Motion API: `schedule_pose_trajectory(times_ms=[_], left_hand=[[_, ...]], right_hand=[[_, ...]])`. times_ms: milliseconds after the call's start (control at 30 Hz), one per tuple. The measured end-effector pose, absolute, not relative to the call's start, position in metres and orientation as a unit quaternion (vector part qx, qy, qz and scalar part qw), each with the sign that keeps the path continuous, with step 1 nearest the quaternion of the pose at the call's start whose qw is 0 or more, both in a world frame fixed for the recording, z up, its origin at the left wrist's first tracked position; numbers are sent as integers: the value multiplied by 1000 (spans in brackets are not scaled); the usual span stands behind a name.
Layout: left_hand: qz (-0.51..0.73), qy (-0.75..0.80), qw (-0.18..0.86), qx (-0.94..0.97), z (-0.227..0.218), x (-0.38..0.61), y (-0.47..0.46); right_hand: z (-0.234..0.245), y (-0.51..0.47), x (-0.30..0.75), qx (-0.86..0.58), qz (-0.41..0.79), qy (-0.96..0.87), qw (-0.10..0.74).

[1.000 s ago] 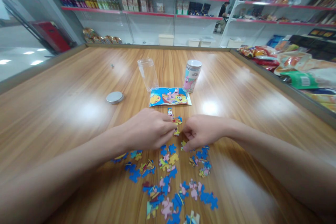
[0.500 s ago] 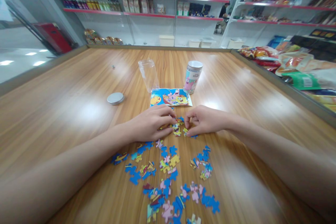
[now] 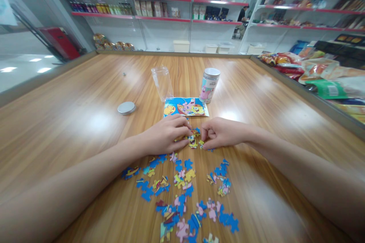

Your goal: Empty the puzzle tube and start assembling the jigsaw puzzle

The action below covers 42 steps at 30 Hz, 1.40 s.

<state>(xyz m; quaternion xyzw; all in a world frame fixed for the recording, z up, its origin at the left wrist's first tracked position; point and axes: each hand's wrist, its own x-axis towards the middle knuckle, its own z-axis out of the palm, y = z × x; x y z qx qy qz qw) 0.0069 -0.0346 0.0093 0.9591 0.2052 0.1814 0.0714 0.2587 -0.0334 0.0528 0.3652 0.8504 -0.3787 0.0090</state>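
My left hand point(image 3: 167, 136) lies palm down with fingers apart, its fingertips resting on a joined cluster of puzzle pieces point(image 3: 192, 142) with a yellow cartoon face. Just right of that cluster, my right hand point(image 3: 224, 133) has thumb and curled fingers closed at a small yellow puzzle piece point(image 3: 201, 144). A blue bit of puzzle shows under its thumb. Beyond the hands lies a picture card point(image 3: 186, 107) with the cartoon scene. Many loose blue, pink and yellow puzzle pieces point(image 3: 181, 203) are spread on the wooden table point(image 3: 94, 152) nearer to me.
A clear plastic jar point(image 3: 162, 83) and a printed can point(image 3: 209, 85) stand behind the card. A round silver lid point(image 3: 126, 108) lies to the left. Bagged snacks point(image 3: 322, 64) sit past the table's right edge. Stocked shelves line the back; a person point(image 3: 242, 21) is far off.
The camera view has tilted slightly, so everything sits a little lower. Both hands stay almost in place, the right fingers curling slightly more by the yellow piece.
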Motion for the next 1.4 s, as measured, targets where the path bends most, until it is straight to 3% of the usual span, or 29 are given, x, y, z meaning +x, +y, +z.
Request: schedule_pose_trajectory(times_ms=[1400], left_hand=[[186, 205, 56, 959, 8, 7, -35]], right_hand=[[61, -41, 254, 377, -349, 856, 57]])
